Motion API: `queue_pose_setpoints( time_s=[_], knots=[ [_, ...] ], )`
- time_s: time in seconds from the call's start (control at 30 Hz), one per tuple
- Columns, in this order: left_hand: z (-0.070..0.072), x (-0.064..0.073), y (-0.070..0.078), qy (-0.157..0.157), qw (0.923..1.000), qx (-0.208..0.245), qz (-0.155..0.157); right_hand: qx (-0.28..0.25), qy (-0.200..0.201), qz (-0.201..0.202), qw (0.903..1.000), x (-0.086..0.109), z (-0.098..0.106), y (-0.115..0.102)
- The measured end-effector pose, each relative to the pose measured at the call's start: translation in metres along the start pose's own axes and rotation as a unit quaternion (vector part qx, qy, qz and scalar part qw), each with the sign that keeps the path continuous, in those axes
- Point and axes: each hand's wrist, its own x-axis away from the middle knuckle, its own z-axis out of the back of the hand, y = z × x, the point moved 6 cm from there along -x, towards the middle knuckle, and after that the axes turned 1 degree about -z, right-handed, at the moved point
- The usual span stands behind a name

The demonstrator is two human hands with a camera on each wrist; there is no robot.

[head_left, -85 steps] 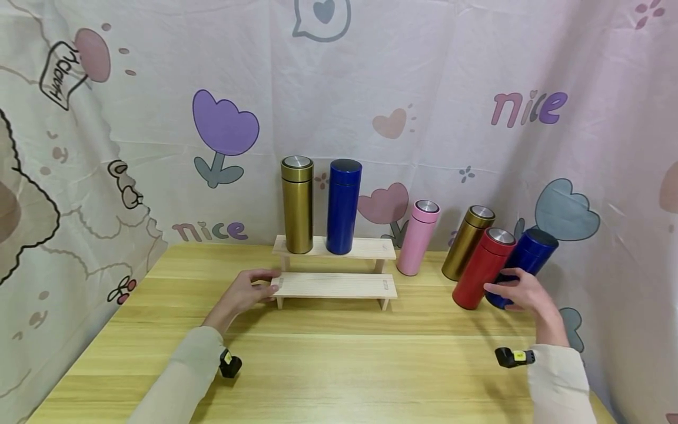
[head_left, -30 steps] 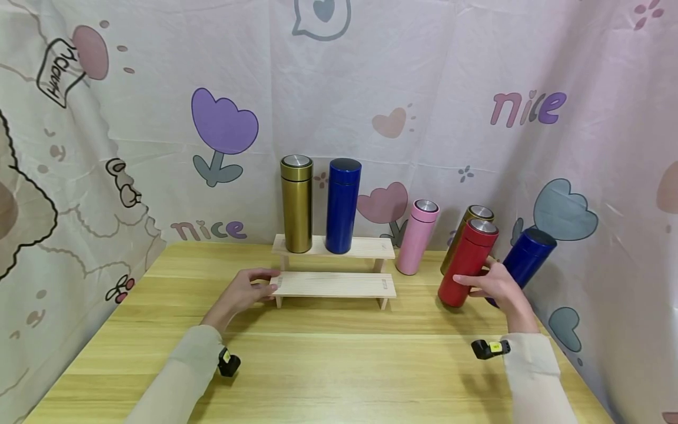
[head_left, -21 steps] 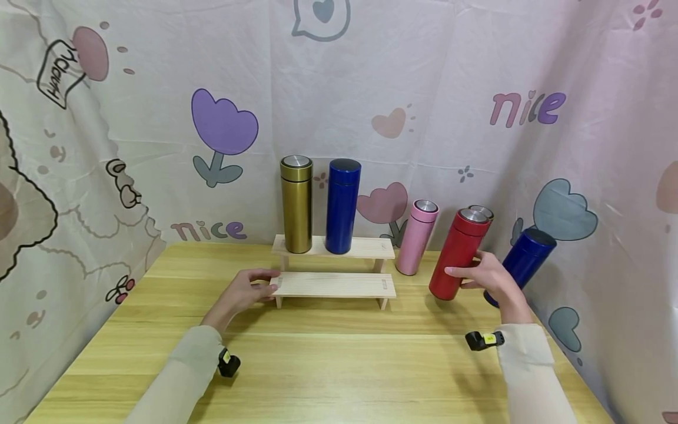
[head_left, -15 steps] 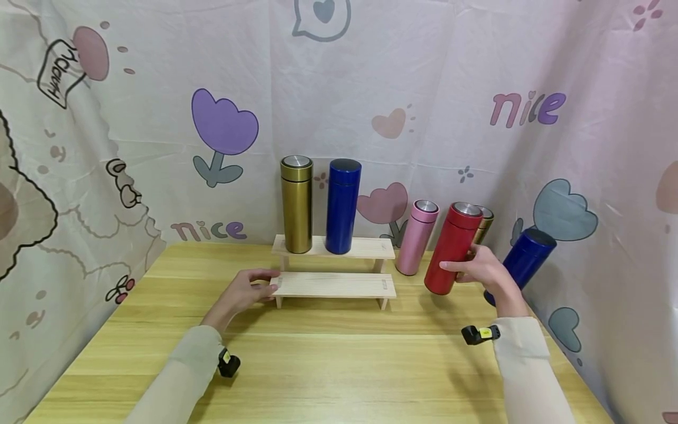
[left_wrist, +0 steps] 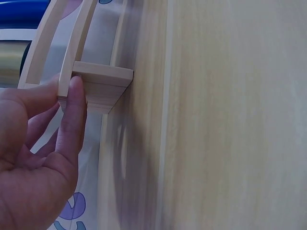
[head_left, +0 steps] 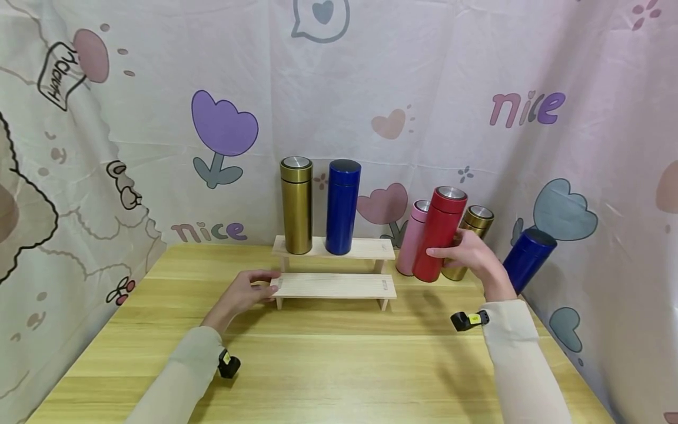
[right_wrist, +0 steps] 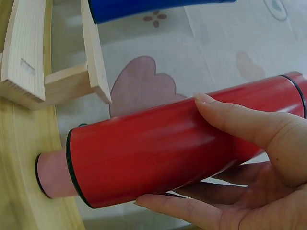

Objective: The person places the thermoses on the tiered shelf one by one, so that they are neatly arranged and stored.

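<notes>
My right hand (head_left: 471,256) grips a red thermos bottle (head_left: 439,235) around its body, fingers on one side and thumb on the other. The bottle leans slightly, lifted off the table, and overlaps the pink thermos (head_left: 410,241) behind it. In the right wrist view the red thermos (right_wrist: 158,148) fills the middle, its base toward the wooden rack. With thumb and fingers my left hand (head_left: 245,297) pinches the left end of the lower shelf of the two-step wooden rack (head_left: 333,285). On the upper shelf stand a gold thermos (head_left: 298,206) and a blue thermos (head_left: 344,206).
Behind my right hand stands a second gold thermos (head_left: 479,218), partly covered. A second blue thermos (head_left: 529,259) stands at the far right, its lower part behind my wrist. The wooden table (head_left: 339,365) meets a printed curtain (head_left: 424,70) at the back and sides.
My right hand has taken hold of the red thermos, raised it and carried it left, from before the blue thermos to before the pink one. My left hand has stayed on the rack.
</notes>
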Motion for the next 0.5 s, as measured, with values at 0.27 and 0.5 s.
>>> queue_pose_setpoints(
  time_s=[0.27,0.5],
  knots=[
    [-0.001,0.001,0.002,-0.006,1.0000,0.003,-0.003,0.009,-0.008,0.005,0.9999,-0.008,-0.005,-0.025],
    [-0.001,0.001,0.002,-0.007,0.9999,0.007,-0.002,-0.004,-0.006,0.001,1.0000,-0.015,-0.010,-0.045]
  ],
)
